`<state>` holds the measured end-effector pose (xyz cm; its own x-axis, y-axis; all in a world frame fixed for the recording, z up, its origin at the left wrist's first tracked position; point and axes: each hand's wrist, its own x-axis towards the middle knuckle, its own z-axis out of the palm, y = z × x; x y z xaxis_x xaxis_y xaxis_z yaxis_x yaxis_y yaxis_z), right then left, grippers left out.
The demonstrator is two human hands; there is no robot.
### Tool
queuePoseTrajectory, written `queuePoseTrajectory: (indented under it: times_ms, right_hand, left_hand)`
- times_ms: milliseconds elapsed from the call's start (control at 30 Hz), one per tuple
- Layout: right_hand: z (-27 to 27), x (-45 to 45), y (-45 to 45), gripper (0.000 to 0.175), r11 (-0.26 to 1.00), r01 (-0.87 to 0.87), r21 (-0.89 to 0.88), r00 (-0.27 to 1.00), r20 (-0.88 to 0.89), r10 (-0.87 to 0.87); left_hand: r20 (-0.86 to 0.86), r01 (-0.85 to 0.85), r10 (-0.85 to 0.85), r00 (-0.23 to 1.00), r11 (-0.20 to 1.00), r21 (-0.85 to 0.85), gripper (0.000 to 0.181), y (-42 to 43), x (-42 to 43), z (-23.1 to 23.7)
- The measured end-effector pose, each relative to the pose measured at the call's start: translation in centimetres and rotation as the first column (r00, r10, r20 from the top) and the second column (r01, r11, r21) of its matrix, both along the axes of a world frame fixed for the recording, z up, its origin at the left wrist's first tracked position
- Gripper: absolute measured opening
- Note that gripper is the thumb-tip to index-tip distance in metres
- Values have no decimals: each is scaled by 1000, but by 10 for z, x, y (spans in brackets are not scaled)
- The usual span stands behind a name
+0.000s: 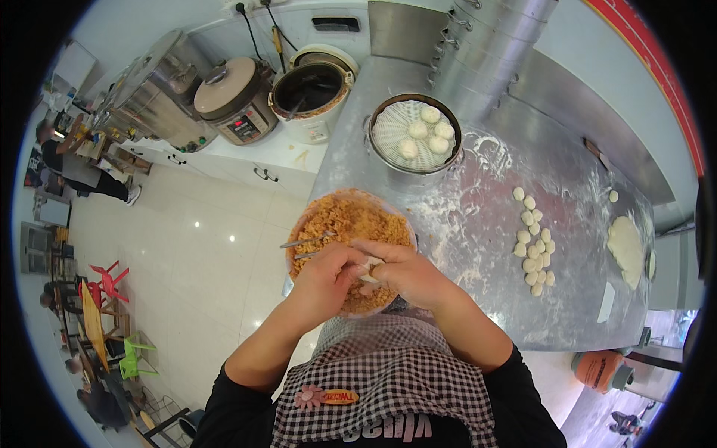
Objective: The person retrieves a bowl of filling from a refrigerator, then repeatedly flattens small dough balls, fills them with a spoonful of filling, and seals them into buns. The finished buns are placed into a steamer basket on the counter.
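Observation:
My left hand [324,281] and my right hand [415,275] meet over a wide bowl [414,238] of crumbly orange-brown filling [364,215]. Between them is a small piece of white dough [371,270], pinched by the fingers of both. Much of the dough is hidden by my fingers, so its exact shape cannot be told. Two metal utensil handles, one of them a spoon or spatula [302,242], stick out over the bowl's left rim. Beyond the bowl, a round metal steamer [376,152] holds several pleated buns [417,130] on a white mesh liner [389,126].
Several dough pieces [530,235] lie on the floured steel table [487,313], right of the bowl. Farther right are a dough slab [624,252], a white card or scraper [606,302] and a bladed tool [596,152]. Stacked steamers [482,61] and an open cooker [311,89] stand behind.

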<state>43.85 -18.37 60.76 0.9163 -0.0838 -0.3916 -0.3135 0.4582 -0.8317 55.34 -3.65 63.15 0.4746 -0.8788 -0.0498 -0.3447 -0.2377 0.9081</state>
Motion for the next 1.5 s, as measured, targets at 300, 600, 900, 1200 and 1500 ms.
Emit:
queuePoseTrajectory:
  times_ms: [300, 600, 900, 1200, 1500]
  right_hand:
    - [2, -7, 3, 49, 871, -87, -484, 996, -31, 82]
    - [0, -7, -9, 48, 909, -65, 413, 990, 142, 7]
    - [-17, 3, 2, 61, 960, 277, 32, 950, -160, -269]
    - [-9, 2, 2, 58, 914, 313, 258, 950, -81, -303]
    - [-14, -7, -16, 47, 778, 432, 456, 902, -214, -375]
  left_hand:
    - [328, 99, -44, 944, 984, -151, 20, -1, -11, -8]
    - [443, 93, 34, 896, 961, -261, 22, -8, -12, 5]
    - [372, 41, 42, 927, 976, -213, 33, -14, -20, 1]
    - [472, 133, -21, 882, 970, -205, 31, -23, -20, 5]
    - [538, 246, -107, 836, 950, -193, 34, -57, -26, 15]
